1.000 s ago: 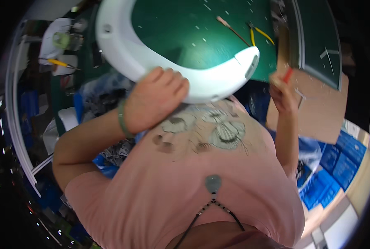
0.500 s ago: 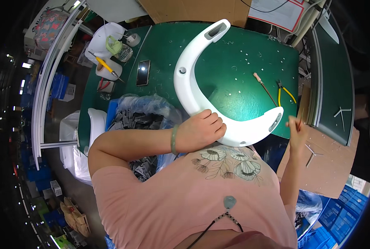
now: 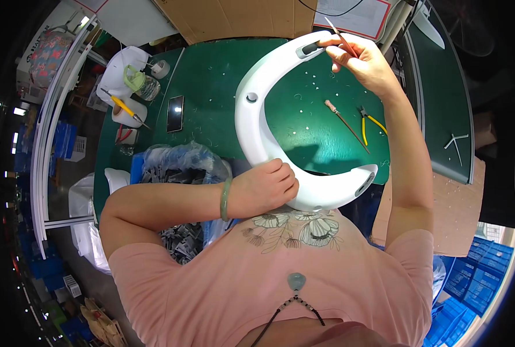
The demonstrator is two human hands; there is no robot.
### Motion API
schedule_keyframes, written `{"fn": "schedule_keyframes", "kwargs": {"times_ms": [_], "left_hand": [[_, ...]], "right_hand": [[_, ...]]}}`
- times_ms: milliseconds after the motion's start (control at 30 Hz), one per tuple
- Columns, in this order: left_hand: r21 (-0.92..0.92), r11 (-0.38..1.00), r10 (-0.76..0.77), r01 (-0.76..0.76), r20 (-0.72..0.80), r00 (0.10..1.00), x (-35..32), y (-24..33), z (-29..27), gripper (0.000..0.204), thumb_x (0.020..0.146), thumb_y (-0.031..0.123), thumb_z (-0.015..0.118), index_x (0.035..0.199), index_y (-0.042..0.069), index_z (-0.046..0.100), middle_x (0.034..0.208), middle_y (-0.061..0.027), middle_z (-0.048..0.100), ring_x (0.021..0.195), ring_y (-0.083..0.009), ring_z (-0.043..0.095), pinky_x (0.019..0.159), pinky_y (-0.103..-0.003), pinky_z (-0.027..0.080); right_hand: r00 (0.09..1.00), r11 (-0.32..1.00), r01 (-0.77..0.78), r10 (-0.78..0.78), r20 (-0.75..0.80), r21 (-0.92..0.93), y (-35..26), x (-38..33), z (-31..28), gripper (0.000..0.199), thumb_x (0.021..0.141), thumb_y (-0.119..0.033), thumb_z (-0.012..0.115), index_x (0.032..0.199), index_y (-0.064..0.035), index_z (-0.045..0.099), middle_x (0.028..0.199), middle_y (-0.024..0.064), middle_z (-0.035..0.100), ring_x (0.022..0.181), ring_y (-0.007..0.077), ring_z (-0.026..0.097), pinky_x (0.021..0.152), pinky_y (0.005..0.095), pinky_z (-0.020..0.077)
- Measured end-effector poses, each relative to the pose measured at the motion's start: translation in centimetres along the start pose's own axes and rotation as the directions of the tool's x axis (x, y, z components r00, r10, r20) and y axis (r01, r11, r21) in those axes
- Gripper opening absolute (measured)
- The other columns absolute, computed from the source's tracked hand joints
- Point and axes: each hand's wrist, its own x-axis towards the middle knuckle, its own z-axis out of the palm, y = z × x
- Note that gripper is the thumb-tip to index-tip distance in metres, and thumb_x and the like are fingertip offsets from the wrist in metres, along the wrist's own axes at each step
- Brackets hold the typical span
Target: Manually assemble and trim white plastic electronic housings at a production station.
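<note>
A large white curved plastic part [image 3: 247, 124], shaped like a C, is tilted up over the table with its lower bend against my shirt. My left hand [image 3: 267, 188] is closed around that lower bend, its fingers curled over the inner edge. At the upper end my right hand [image 3: 364, 63] reaches in from the right. Its fingertips touch the rim of an oblong slot [image 3: 310, 51], which looks dark inside. A slim knife-like tool [image 3: 346, 45] with a reddish-brown handle is held in the right hand, its pale pointed tip facing up and left. Another slot [image 3: 364, 184] shows at the lower end.
On the green table [image 3: 211, 75] lie a phone [image 3: 175, 114], a wooden-handled rod [image 3: 347, 126], yellow-handled cutters [image 3: 372, 120] and white scraps. A plastic-lined bin of dark grey pieces [image 3: 182, 240] stands by my left arm. A yellow tool [image 3: 127, 110] rests on a white roll.
My right hand has moved up from beside the lower end to the slot at the upper end. My left hand keeps its hold on the curved part. The whole view has shifted somewhat.
</note>
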Motion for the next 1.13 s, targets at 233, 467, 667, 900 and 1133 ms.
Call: {"fn": "schedule_keyframes", "kwargs": {"times_ms": [233, 467, 667, 900, 1133], "left_hand": [[-0.011, 1.000, 0.017, -0.017, 0.009, 1.000, 0.0, -0.3, 0.1, 0.030, 0.073, 0.016, 0.055, 0.098, 0.000, 0.054, 0.091, -0.0067, 0.055, 0.085, -0.0180, 0.052, 0.076, -0.029, 0.041], [-0.063, 0.998, -0.033, 0.030, -0.042, 0.999, -0.2, -0.2, 1.0, 0.026, 0.072, 0.015, 0.055, 0.094, 0.002, 0.054, 0.086, -0.0053, 0.054, 0.081, -0.0174, 0.052, 0.073, -0.029, 0.041], [-0.259, 0.935, -0.275, 0.241, -0.103, 0.956, -0.4, -1.4, 3.6, 0.019, 0.073, 0.020, 0.057, 0.088, 0.007, 0.058, 0.079, -0.0033, 0.056, 0.077, -0.0193, 0.053, 0.071, -0.032, 0.040], [-0.382, 0.701, -0.534, 0.602, 0.278, 0.799, -1.4, 0.5, 17.5, 0.038, 0.066, 0.017, 0.074, 0.102, 0.013, 0.062, 0.085, -0.0033, 0.064, 0.085, -0.0242, 0.057, 0.076, -0.036, 0.040], [-0.531, 0.602, -0.597, 0.596, 0.197, 0.778, -1.1, 0.7, 17.9, 0.030, 0.067, 0.023, 0.074, 0.094, 0.014, 0.064, 0.085, -0.0041, 0.067, 0.086, -0.0265, 0.059, 0.078, -0.040, 0.041]], "right_hand": [[0.996, 0.998, 0.054, -0.057, 0.065, 0.043, 0.4, 1.0, 0.4, 0.021, 0.086, -0.014, 0.063, 0.103, -0.0016, 0.064, 0.070, -0.0018, 0.054, 0.064, 0.0053, 0.052, 0.063, 0.0212, 0.0428], [0.960, 0.620, 0.168, 0.073, -0.270, 0.767, 0.3, -4.2, 1.1, 0.011, 0.092, -0.012, 0.054, 0.098, -0.0022, 0.055, 0.062, -0.0054, 0.047, 0.046, 0.0020, 0.033, 0.043, 0.0168, 0.0223], [0.841, 0.832, -0.233, 0.433, -0.326, 0.504, 9.3, -13.5, -5.5, 0.022, 0.097, -0.025, 0.049, 0.081, -0.0108, 0.046, 0.059, -0.0040, 0.046, 0.042, 0.0016, 0.030, 0.039, 0.0176, 0.0194], [0.578, 0.704, -0.465, 0.701, -0.418, 0.537, 14.1, -23.2, -2.9, 0.033, 0.089, -0.012, 0.059, 0.118, -0.0006, 0.051, 0.093, 0.0050, 0.061, 0.039, 0.0014, 0.026, 0.036, 0.0177, 0.0199], [0.552, 0.577, -0.559, 0.795, -0.251, 0.595, 16.6, -25.1, 0.7, 0.034, 0.090, -0.019, 0.059, 0.120, -0.0049, 0.052, 0.091, 0.0024, 0.062, 0.037, 0.0013, 0.028, 0.033, 0.0185, 0.0185]]}}
